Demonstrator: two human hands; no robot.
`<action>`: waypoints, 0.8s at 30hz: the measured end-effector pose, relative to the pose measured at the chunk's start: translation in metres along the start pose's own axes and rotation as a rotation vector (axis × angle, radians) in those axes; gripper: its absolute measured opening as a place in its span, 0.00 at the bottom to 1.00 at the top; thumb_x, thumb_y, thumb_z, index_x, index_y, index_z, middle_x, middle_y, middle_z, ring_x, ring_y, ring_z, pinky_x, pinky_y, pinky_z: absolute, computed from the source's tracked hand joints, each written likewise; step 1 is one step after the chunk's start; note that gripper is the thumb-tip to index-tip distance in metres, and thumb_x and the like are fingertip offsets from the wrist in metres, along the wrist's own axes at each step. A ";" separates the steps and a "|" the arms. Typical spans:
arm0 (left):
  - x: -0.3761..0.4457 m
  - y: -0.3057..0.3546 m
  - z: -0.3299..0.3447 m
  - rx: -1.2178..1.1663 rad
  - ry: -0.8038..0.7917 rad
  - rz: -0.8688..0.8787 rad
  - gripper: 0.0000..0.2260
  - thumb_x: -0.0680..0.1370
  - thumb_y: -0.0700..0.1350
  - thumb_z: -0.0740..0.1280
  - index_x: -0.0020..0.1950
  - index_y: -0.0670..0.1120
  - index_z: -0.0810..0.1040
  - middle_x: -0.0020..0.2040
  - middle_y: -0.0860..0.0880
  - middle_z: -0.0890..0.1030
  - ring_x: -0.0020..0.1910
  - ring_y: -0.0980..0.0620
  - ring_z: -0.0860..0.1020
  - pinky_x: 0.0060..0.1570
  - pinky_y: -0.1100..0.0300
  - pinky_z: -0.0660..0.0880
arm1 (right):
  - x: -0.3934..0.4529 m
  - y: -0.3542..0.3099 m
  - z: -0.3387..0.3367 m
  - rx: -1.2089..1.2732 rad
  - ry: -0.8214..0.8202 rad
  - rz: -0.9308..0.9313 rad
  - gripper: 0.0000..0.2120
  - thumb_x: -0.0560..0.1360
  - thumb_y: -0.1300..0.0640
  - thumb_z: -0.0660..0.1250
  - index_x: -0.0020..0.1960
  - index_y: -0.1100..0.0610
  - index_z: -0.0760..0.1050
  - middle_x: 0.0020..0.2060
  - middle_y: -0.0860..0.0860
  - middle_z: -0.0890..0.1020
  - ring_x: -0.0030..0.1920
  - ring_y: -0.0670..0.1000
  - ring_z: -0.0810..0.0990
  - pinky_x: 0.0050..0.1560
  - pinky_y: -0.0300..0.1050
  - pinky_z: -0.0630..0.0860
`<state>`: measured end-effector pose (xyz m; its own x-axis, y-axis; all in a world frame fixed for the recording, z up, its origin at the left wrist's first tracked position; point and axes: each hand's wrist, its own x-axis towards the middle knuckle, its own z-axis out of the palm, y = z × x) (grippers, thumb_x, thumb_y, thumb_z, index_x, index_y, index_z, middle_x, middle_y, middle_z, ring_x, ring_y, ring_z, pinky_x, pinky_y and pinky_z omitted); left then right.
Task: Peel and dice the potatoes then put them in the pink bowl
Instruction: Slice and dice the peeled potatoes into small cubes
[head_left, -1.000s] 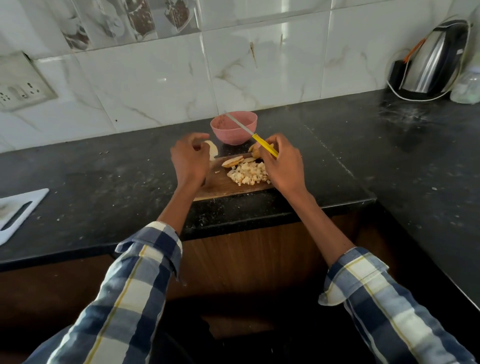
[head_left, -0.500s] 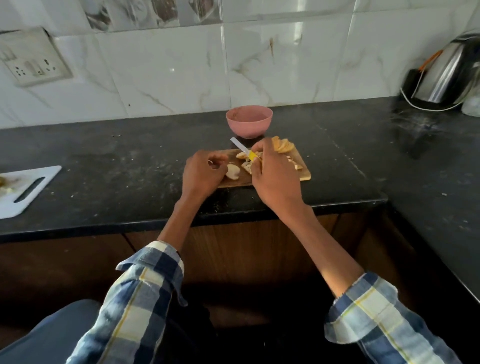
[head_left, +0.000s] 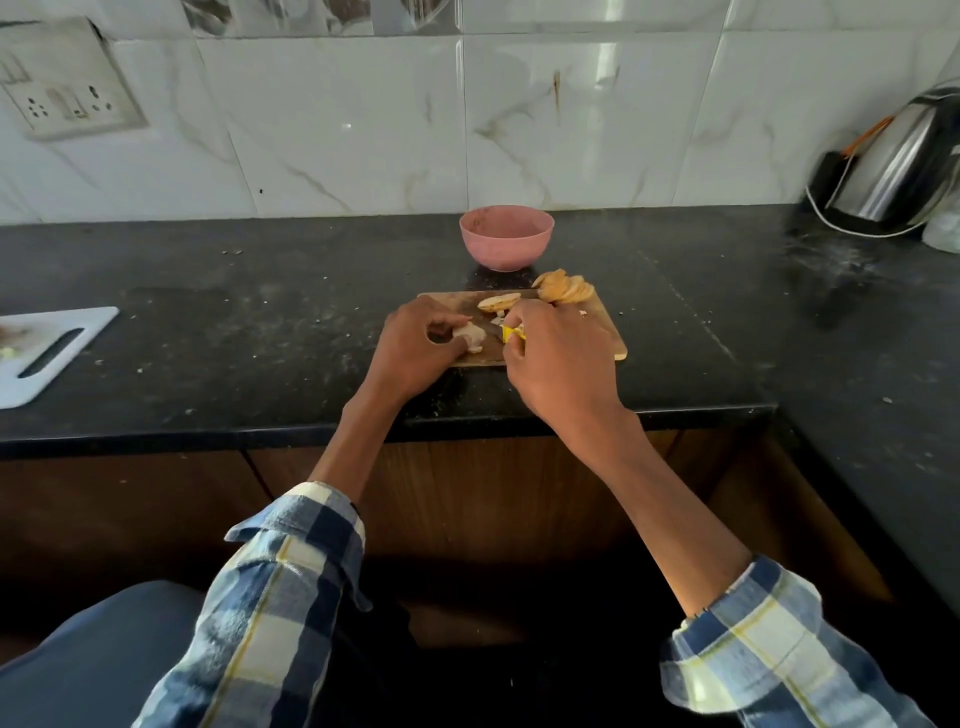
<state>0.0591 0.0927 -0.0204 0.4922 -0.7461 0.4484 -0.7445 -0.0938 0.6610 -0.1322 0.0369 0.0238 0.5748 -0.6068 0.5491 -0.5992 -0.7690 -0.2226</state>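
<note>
A wooden cutting board (head_left: 605, 332) lies on the black counter, just in front of the pink bowl (head_left: 506, 243). My left hand (head_left: 415, 348) pinches a pale potato piece (head_left: 471, 335) down on the board's left part. My right hand (head_left: 556, 358) grips the yellow-handled knife (head_left: 513, 333); its blade is hidden between the hands. A single potato slice (head_left: 497, 301) and a stack of slices (head_left: 566, 287) lie at the board's far edge. The bowl's inside cannot be seen.
A white cutting board (head_left: 57, 348) sits at the far left of the counter. A steel kettle (head_left: 904, 166) with its cord stands at the back right, beside a clear bag. A wall socket (head_left: 67, 85) is at upper left. The counter turns a corner on the right.
The knife has come down from pointing up over the bowl to low on the board. My left hand now holds a potato piece down beside it. The view has shifted.
</note>
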 end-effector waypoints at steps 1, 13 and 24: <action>0.000 0.000 0.000 0.009 -0.004 0.002 0.11 0.76 0.46 0.77 0.58 0.48 0.87 0.52 0.53 0.83 0.50 0.56 0.80 0.56 0.55 0.79 | 0.001 -0.002 0.000 -0.007 -0.005 0.000 0.10 0.80 0.51 0.70 0.61 0.51 0.81 0.49 0.50 0.85 0.48 0.51 0.83 0.43 0.48 0.81; 0.000 -0.002 0.001 0.076 -0.043 0.019 0.11 0.78 0.49 0.76 0.59 0.51 0.86 0.53 0.53 0.80 0.53 0.51 0.78 0.58 0.49 0.77 | -0.001 -0.008 0.004 0.016 0.014 0.005 0.10 0.79 0.53 0.72 0.59 0.53 0.81 0.48 0.51 0.85 0.47 0.51 0.83 0.45 0.51 0.83; 0.002 -0.004 0.003 0.085 -0.035 -0.001 0.10 0.77 0.49 0.76 0.58 0.53 0.86 0.52 0.55 0.80 0.53 0.51 0.79 0.58 0.45 0.79 | -0.004 -0.014 -0.005 -0.016 -0.100 0.020 0.10 0.79 0.52 0.72 0.59 0.53 0.81 0.49 0.52 0.84 0.49 0.52 0.83 0.48 0.51 0.82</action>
<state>0.0613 0.0902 -0.0237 0.4780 -0.7684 0.4257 -0.7803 -0.1489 0.6075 -0.1288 0.0513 0.0290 0.6151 -0.6396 0.4611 -0.6195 -0.7538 -0.2192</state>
